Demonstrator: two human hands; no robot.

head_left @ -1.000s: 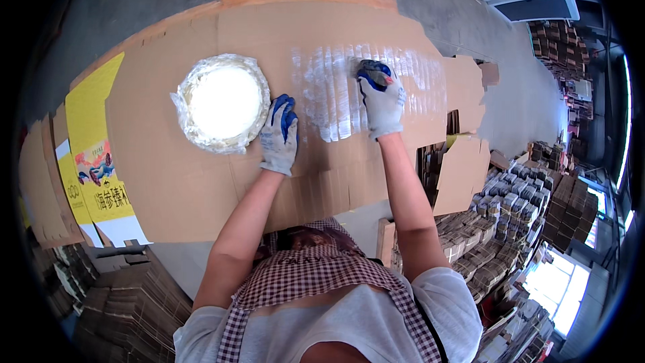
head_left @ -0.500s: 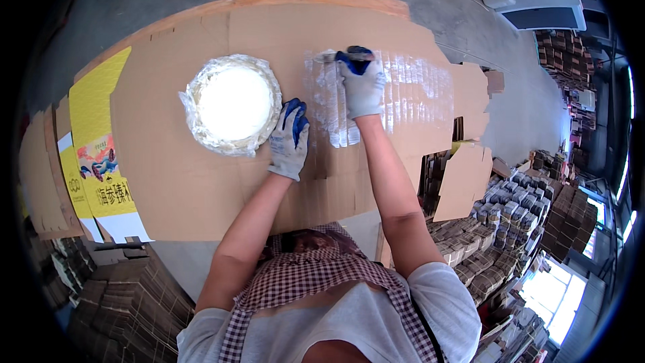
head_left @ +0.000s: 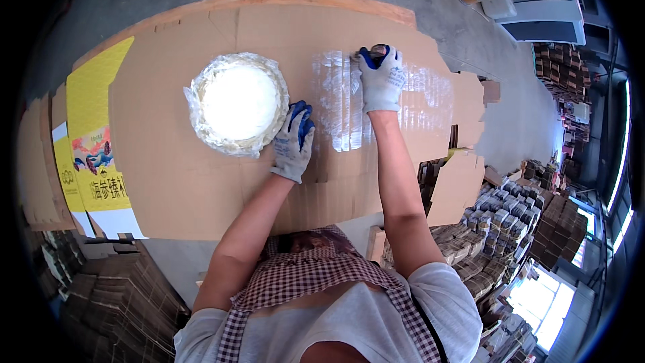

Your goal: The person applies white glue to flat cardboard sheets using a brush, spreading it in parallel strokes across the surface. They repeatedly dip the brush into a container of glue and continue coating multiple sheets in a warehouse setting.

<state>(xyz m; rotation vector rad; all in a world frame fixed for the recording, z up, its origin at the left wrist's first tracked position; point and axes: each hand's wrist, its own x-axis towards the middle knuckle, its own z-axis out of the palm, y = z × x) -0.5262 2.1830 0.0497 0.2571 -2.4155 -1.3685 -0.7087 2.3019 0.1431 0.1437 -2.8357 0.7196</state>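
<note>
A large flat sheet of brown cardboard lies across the work surface. My right hand, in a white and blue glove, is closed on a small brush or applicator pressed to the board's far side, amid a shiny wet patch of glue. My left hand, gloved the same way, rests flat on the cardboard with its fingers spread, just right of a round basin of white glue lined with plastic film.
A yellow printed carton sheet lies at the left under the brown one. Stacks of flattened boxes stand at the lower right and more stacks at the lower left. A white machine sits far right.
My right hand has moved along the glue patch, farther from me toward the board's far side. My left hand has stayed flat beside the basin.
</note>
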